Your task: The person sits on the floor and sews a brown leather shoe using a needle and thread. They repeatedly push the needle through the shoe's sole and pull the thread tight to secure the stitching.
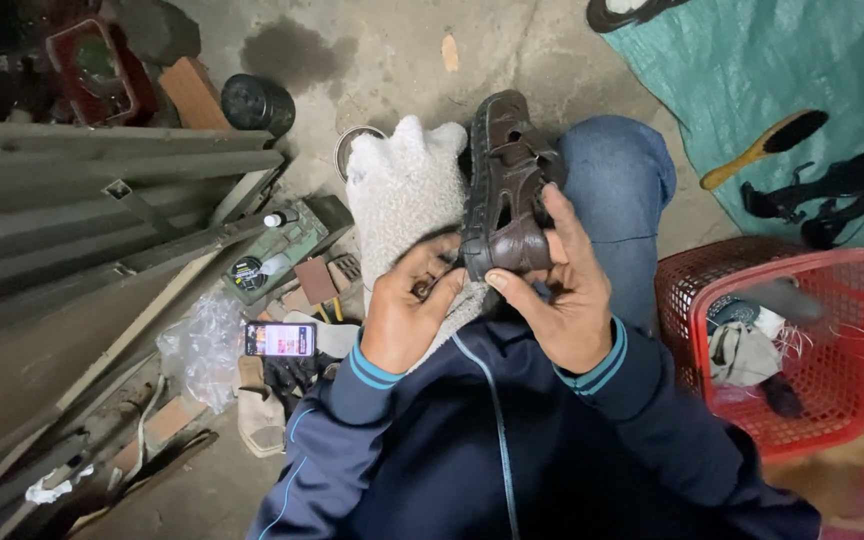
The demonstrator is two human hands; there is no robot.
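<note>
A dark brown strapped sandal [505,170] lies across my lap, toe pointing away. My right hand [564,300] grips its heel end, thumb under the back strap and fingers up along the side. My left hand [407,305] pinches at the sandal's near edge, fingers curled on something small that I cannot make out. A white fluffy towel [402,195] is spread under the sandal and over my left knee. Dark blue sleeves with teal cuffs cover both wrists.
A red plastic basket [857,340] with rags stands at the right. A wooden brush [762,148] and black strappy sandals [832,195] lie on a teal tarp [752,60]. A lit phone [280,339], tins, blocks and metal bars [102,210] crowd the left floor.
</note>
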